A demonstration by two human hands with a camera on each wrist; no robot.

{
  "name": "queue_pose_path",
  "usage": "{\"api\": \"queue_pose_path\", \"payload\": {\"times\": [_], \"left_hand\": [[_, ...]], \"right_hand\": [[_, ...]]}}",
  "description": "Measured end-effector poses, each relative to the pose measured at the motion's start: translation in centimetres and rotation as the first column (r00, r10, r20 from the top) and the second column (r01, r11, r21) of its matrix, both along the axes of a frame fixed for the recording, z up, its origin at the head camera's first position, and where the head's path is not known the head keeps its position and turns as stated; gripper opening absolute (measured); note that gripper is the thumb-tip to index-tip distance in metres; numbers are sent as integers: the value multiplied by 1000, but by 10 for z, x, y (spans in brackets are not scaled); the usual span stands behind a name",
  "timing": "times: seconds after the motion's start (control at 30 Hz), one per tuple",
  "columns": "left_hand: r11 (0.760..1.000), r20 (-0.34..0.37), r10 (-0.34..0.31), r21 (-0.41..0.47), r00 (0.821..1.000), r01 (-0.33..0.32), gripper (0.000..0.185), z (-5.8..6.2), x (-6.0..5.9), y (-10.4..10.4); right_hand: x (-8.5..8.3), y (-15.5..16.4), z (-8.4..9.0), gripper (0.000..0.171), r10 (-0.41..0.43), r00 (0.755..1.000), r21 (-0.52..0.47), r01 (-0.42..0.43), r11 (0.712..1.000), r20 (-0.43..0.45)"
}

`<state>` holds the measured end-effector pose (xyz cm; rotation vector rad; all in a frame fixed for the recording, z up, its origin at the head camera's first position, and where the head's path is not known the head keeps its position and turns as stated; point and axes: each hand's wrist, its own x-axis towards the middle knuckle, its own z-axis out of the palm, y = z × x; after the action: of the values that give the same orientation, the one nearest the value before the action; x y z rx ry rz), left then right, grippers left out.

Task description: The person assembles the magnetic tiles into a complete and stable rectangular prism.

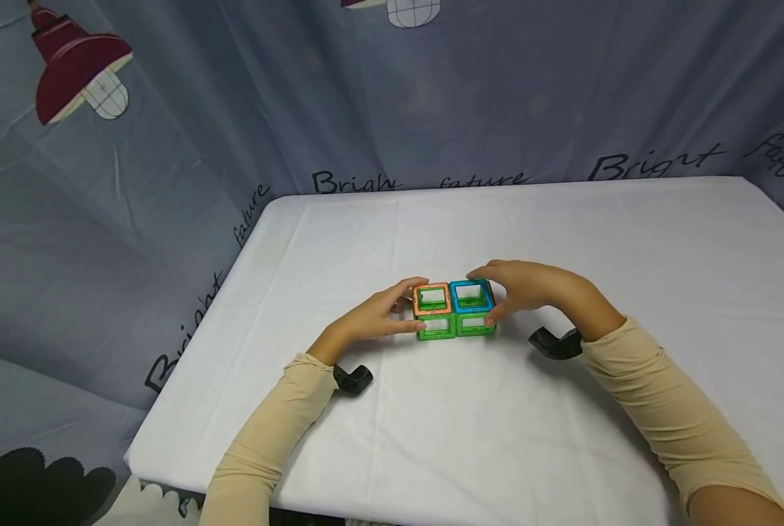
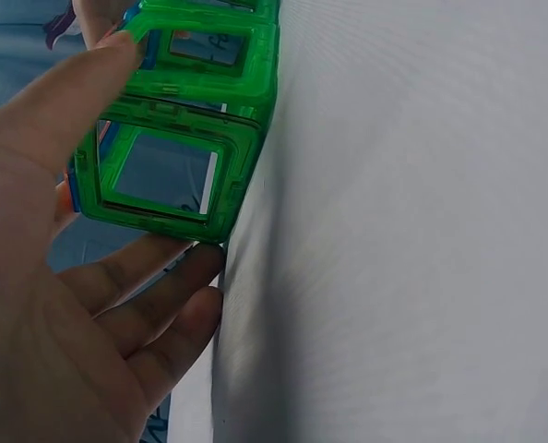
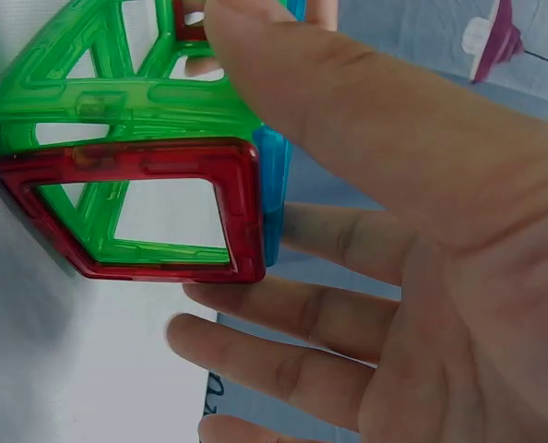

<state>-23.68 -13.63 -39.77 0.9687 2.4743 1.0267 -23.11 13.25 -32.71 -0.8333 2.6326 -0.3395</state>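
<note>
Two cubes of magnetic tiles [image 1: 456,310] stand side by side on the white table [image 1: 497,438]. One has an orange top [image 1: 432,298], the other a blue top [image 1: 473,294], and both have green fronts [image 1: 438,326]. My left hand [image 1: 401,310] cups the left end: its thumb touches a green tile [image 2: 168,175], and the straight fingers [image 2: 154,323] lie by the end. My right hand [image 1: 500,296] cups the right end. Its thumb reaches over the green tile [image 3: 117,92] and its straight fingers [image 3: 292,318] spread behind the red end tile [image 3: 136,208].
A black wrist mount [image 1: 352,380] sits under my left forearm and another [image 1: 554,342] under my right. A grey-blue printed curtain [image 1: 168,183] closes the table's back and left side. The left table edge [image 1: 188,365] drops off beside my left arm.
</note>
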Motion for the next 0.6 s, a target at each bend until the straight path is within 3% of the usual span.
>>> {"api": "queue_pose_path", "payload": {"times": [0.23, 0.37, 0.47, 0.6], "left_hand": [[999, 10, -31, 27, 999, 31, 87, 1, -1, 2], [1000, 9, -32, -2, 999, 32, 86, 4, -4, 3], [998, -13, -21, -64, 1000, 20, 85, 10, -10, 5], [991, -50, -3, -134, 999, -4, 84, 20, -28, 13]], "right_hand": [[-4, 3, -4, 79, 25, 1000, -9, -25, 1000, 15], [-10, 5, -4, 77, 32, 999, -30, -32, 999, 8], [-18, 8, -5, 77, 31, 999, -56, -31, 998, 10], [-34, 15, -5, 77, 4, 1000, -101, -5, 995, -12]]}}
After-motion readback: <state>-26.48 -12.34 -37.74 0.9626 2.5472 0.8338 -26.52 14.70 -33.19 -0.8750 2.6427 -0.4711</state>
